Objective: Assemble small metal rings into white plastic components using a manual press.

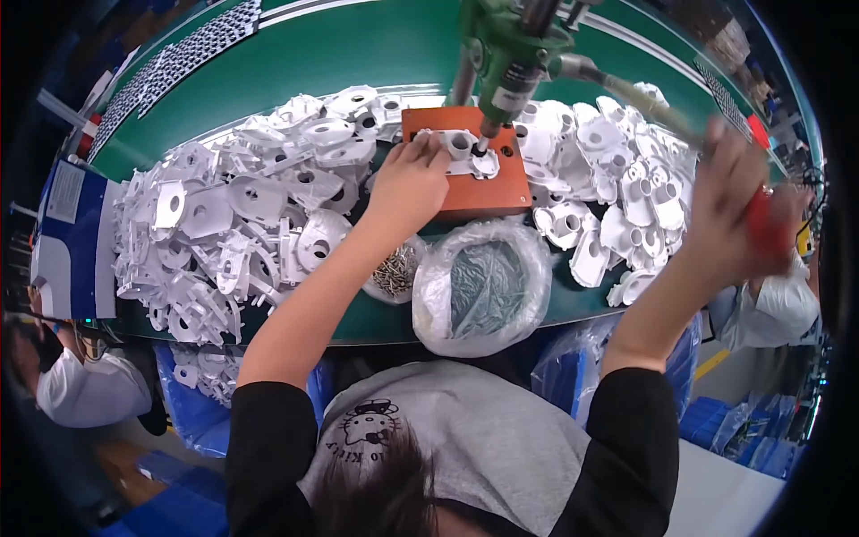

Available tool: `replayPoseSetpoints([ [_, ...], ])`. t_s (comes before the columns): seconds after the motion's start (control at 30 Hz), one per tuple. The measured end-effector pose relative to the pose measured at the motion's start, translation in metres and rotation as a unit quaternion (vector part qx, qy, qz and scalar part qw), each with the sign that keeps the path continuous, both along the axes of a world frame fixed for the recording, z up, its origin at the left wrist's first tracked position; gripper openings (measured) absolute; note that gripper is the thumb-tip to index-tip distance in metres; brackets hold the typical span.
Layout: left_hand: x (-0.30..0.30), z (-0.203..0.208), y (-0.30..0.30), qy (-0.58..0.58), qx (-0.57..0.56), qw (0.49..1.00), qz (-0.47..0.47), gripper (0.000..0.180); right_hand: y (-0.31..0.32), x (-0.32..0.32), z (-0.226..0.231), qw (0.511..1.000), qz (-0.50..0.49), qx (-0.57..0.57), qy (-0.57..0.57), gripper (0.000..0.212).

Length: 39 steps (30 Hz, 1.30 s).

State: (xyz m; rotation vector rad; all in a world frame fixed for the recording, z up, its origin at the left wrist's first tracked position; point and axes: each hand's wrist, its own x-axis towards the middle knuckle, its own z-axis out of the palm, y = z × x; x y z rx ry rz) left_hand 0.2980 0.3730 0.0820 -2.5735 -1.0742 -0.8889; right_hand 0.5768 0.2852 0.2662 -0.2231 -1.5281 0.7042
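Note:
On an orange block (465, 192), a white plastic part (459, 141) lies beneath the tip of a green bench press (512, 67). My left hand (412, 179) presses bent fingertips onto the left end of that part; the thumb side is partly hidden. The press's metal tip comes down at the part's right end, beside a small dark piece. Out to the right, my right hand (729, 201) is smeared by motion, its fingers wrapped round the press lever (649, 103). A blurred red end (769, 224) of the lever shows by the palm.
Heaps of white plastic parts (259, 197) flank the block, with more white parts (626, 170) right. In front stand a bag-lined bowl (483, 286) and a container of small metal pins (394, 273). Blue bins (201, 430) sit below the bench edge. Other people are at both sides.

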Motion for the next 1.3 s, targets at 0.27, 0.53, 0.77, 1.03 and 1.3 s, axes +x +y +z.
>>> replayPoseSetpoints([
  [0.27,0.003,0.004,-0.003,0.006,-0.034,0.999,0.004,0.027,-0.065,-0.034,-0.122,0.981,-0.188,-0.051,0.006,0.028],
  [0.53,-0.004,0.0,-0.007,-0.004,-0.018,1.0,0.004,0.027,0.026,-0.05,-0.008,0.941,-0.115,-0.015,0.318,0.062],
  [0.77,0.011,0.004,-0.006,-0.023,-0.021,0.999,0.021,0.029,0.144,-0.052,-0.028,0.946,-0.274,-0.063,-0.161,0.034],
  [1.03,-0.014,-0.006,0.024,0.009,-0.192,0.981,0.017,0.06,-0.06,-0.056,-0.147,0.783,-0.516,-0.146,-0.315,0.045],
  [1.3,-0.018,0.067,0.046,-0.111,-0.459,0.871,-0.133,0.028,-0.108,-0.039,-0.228,0.636,-0.609,-0.214,-0.423,0.046],
])
